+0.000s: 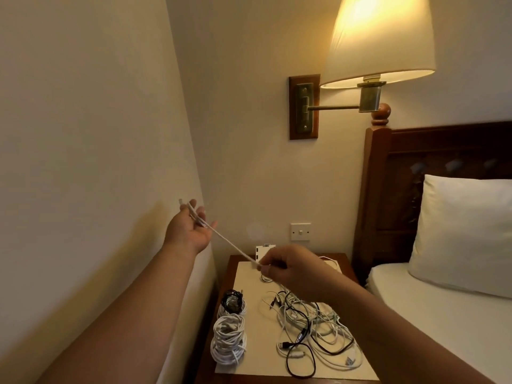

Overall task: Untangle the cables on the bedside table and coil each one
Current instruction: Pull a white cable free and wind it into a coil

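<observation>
Left hand [191,230], half open, and pinching right hand [288,268] stretch a white cable [232,246]; no writing legible.

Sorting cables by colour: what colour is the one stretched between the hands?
White, in the head view: the cable runs from left hand to right hand.
</observation>
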